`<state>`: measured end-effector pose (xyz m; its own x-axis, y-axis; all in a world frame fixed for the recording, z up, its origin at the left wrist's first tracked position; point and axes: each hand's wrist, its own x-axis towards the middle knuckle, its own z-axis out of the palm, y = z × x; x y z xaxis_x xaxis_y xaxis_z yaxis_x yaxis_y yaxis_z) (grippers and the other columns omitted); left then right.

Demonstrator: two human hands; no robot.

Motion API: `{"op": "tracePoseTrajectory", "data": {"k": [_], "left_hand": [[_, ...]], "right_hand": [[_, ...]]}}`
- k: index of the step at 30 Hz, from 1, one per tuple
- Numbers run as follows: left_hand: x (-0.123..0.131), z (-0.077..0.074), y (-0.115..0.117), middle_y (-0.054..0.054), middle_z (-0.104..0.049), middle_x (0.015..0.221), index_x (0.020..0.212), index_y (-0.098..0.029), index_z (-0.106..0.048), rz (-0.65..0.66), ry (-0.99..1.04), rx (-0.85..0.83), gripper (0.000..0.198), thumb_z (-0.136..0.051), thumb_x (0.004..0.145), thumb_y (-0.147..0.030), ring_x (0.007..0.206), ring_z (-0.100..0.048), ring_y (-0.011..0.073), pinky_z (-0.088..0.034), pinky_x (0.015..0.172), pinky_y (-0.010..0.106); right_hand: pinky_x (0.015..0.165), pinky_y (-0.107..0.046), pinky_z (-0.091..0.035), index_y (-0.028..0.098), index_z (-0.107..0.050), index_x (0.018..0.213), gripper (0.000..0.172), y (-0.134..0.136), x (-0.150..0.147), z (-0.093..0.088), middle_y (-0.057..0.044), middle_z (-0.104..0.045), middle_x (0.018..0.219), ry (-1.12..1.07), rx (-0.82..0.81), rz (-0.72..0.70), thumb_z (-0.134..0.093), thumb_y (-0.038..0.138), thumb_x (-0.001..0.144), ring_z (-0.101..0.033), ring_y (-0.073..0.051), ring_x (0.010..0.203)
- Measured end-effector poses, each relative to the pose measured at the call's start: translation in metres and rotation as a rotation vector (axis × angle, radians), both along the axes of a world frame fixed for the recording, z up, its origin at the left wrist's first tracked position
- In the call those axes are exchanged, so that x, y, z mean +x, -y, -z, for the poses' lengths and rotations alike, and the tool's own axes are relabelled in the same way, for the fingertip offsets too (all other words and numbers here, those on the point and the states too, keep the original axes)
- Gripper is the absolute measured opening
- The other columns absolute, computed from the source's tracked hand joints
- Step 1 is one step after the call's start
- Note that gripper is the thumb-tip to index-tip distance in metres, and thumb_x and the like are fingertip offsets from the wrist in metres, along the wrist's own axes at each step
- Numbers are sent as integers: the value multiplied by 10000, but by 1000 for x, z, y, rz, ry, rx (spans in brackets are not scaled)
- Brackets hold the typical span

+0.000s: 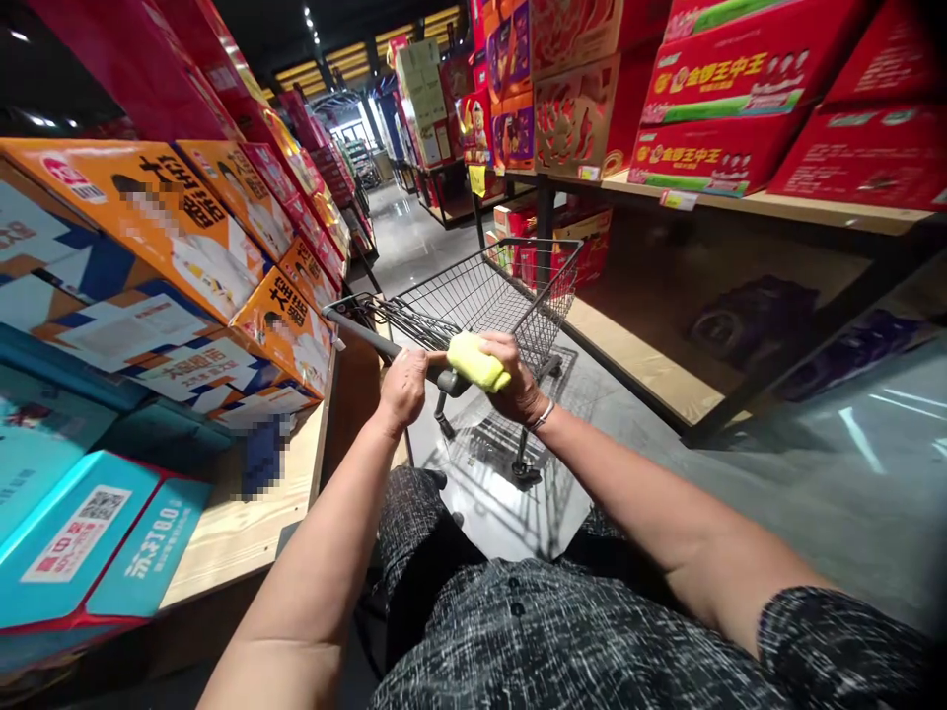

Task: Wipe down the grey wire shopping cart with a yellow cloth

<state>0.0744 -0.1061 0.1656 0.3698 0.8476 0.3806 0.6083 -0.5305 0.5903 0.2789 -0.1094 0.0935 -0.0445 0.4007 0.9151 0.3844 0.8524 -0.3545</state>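
A wire shopping cart [510,286] stands in the aisle right in front of me. My left hand [403,387] is closed round its dark handle bar [355,327]. To the right of it, my right hand [514,380] grips a yellow cloth [477,363] and presses it against the same bar. A bracelet sits on my right wrist. The cart's basket looks empty.
Wooden shelves [244,523] on the left carry orange, blue and teal boxes [159,217]. Red boxes [732,89] fill the shelf on the right, with dark items beneath. The glossy grey floor [414,237] runs ahead between more stacked displays.
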Motion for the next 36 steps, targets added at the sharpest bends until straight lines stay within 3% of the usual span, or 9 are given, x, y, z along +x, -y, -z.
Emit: {"op": "tracePoseTrajectory", "data": {"k": [3, 8, 12, 18, 22, 25, 30, 33, 36], "left_hand": [[13, -14, 12, 101, -792, 1031, 1145, -177, -771, -24, -89, 1, 645, -200, 1080, -471, 1023, -723, 253, -531, 940, 361], [41, -35, 24, 128, -790, 934, 989, -193, -782, -182, -587, 10, 601, -265, 1084, -485, 1027, -733, 299, -487, 973, 386], [55, -43, 21, 155, -788, 1019, 1023, -163, -772, -294, -716, -99, 671, -197, 1092, -501, 1112, -714, 308, -447, 1051, 413], [59, -46, 6, 171, -778, 1011, 939, -169, -784, -333, -761, -225, 904, -52, 1022, -693, 1081, -719, 350, -514, 906, 404], [62, -42, 4, 184, -774, 1031, 999, -159, -771, -357, -791, -180, 882, -94, 1010, -724, 1075, -716, 366, -514, 905, 425], [61, -33, 3, 189, -773, 1044, 1064, -148, -751, -376, -840, -77, 709, -240, 1043, -639, 1043, -725, 358, -517, 883, 422], [48, -21, -2, 161, -779, 990, 1065, -172, -742, -406, -861, 45, 495, -395, 1046, -525, 982, -739, 328, -510, 865, 400], [36, -19, -7, 153, -781, 959, 1015, -185, -748, -402, -876, 57, 521, -407, 1034, -578, 950, -743, 328, -510, 834, 392], [28, -20, -11, 151, -782, 936, 990, -190, -748, -389, -895, 81, 553, -426, 1010, -639, 928, -744, 341, -514, 787, 387]], "right_hand": [[987, -476, -552, 277, -457, 1331, 451, -31, 16, 19, -125, -545, 1284, -112, -95, 97, -606, 355, 913, -586, -252, 1173], [993, -434, -550, 260, -437, 1389, 546, -56, 22, 40, -105, -583, 1252, -215, -367, 245, -615, 322, 877, -593, -223, 1136], [1100, -481, -482, 244, -386, 1412, 580, -30, -21, 56, -159, -492, 1345, -275, -293, 380, -593, 273, 871, -515, -263, 1284], [1060, -466, -516, 293, -366, 1365, 488, 7, -78, 64, -131, -435, 1356, -234, -120, 188, -555, 271, 916, -515, -256, 1290], [1036, -466, -534, 285, -471, 1222, 342, -9, -53, 77, -105, -473, 1310, -66, -153, 191, -588, 271, 901, -534, -241, 1241], [1041, -475, -525, 282, -558, 1128, 272, -21, -26, 93, -88, -509, 1262, 51, -239, 192, -617, 226, 868, -534, -243, 1229], [1043, -442, -505, 289, -642, 1093, 347, -25, 9, 117, -61, -563, 1191, 237, -462, 132, -591, 126, 791, -545, -236, 1160], [1066, -460, -488, 222, -616, 1154, 443, -28, 24, 108, -117, -533, 1226, 76, -551, 284, -601, 119, 724, -546, -267, 1176], [1089, -459, -473, 203, -532, 1272, 547, -36, 23, 68, -146, -508, 1299, -139, -507, 334, -663, 230, 742, -541, -284, 1234]]}}
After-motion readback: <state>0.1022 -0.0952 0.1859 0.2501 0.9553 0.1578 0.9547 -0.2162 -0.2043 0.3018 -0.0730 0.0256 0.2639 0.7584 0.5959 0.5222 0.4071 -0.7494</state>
